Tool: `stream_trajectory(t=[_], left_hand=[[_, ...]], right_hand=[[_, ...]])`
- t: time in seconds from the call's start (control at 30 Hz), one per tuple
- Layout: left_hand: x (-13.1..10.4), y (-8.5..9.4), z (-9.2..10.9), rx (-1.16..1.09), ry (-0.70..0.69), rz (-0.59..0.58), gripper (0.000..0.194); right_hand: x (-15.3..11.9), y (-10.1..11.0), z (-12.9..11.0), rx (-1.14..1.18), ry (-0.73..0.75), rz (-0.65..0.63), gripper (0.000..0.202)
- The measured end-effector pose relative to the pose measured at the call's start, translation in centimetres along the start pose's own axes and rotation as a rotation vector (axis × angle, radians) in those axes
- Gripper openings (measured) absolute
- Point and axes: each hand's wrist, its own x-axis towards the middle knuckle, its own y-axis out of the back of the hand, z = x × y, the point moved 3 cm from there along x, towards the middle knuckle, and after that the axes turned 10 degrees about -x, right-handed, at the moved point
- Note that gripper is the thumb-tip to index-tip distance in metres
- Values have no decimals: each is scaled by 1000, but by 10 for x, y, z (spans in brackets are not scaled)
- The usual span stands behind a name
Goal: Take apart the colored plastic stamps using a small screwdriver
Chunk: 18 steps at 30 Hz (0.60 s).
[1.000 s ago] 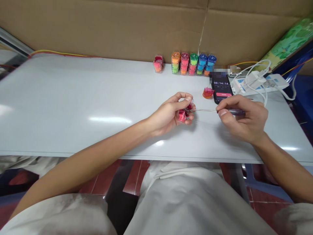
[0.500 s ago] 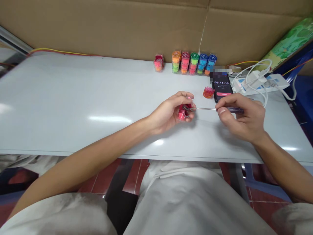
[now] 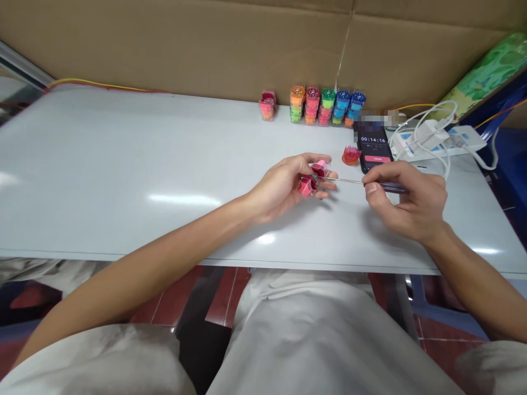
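Note:
Above the white table [image 3: 123, 142], my left hand [image 3: 294, 178] holds a small pink and red plastic piece [image 3: 307, 186] between thumb and fingers. My right hand [image 3: 405, 200] grips the dark handle of a screwdriver-like tool [image 3: 391, 187]. Its thin metal shaft points left, and the tip meets the pink piece; a small dark metal part shows there, too small to make out. Behind my hands lies a red and orange clear cup-like part [image 3: 351, 155], beside the phone.
Stacks of coloured plastic pieces [image 3: 327, 107] line the cardboard wall [image 3: 185, 49], with one pink piece [image 3: 267, 106] apart to their left. A phone [image 3: 374, 145] shows a running timer. A power strip [image 3: 465, 140] with white cables lies at the right.
The pink piece has turned and tilted in my left hand, whose fingers have spread a little. The tool's shaft now slants slightly up to the left. The phone's timer has advanced.

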Motion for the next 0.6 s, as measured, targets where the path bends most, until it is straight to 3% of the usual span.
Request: stream_trajectory(t=[0.27, 0.6], left_hand=[[-4, -3, 0, 56, -48, 52, 44], [-4, -2, -2, 49, -64, 68, 35]], right_hand=[[0, -2, -1, -57, 55, -25, 28], [-5, -8, 7, 28, -84, -11, 44]])
